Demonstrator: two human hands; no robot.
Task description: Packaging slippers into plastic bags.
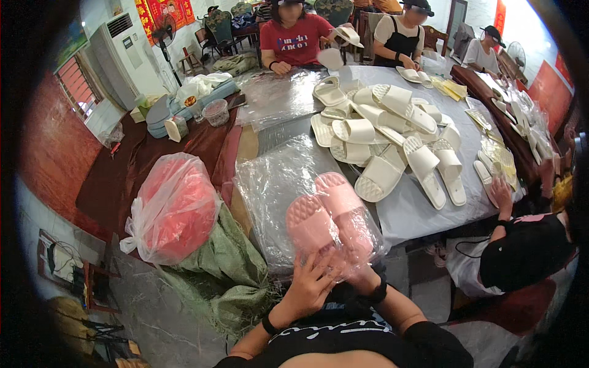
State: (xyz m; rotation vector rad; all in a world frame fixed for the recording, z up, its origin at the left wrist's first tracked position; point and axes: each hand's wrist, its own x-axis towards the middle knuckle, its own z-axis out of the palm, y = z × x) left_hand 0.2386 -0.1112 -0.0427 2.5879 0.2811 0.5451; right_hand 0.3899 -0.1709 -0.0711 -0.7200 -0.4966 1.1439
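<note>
A pair of pink slippers (311,222) sits side by side in a clear plastic bag at the table's near edge, toes away from me. My left hand (314,283) lies over the heel end of the left slipper, its fingers stretched out against the plastic. At the heel of the right slipper is my right hand (363,281), with its fingers hidden behind crinkled plastic and the slipper. Under the slippers and beyond them, a stack of clear plastic bags (261,181) covers the table's near left part.
White slippers (383,172) are heaped on the grey-covered table. On the left, a tied bag of pink items (175,205) rests on a green woven sack (215,276). Several people work around the table; one person's hand (502,193) touches white slippers at right.
</note>
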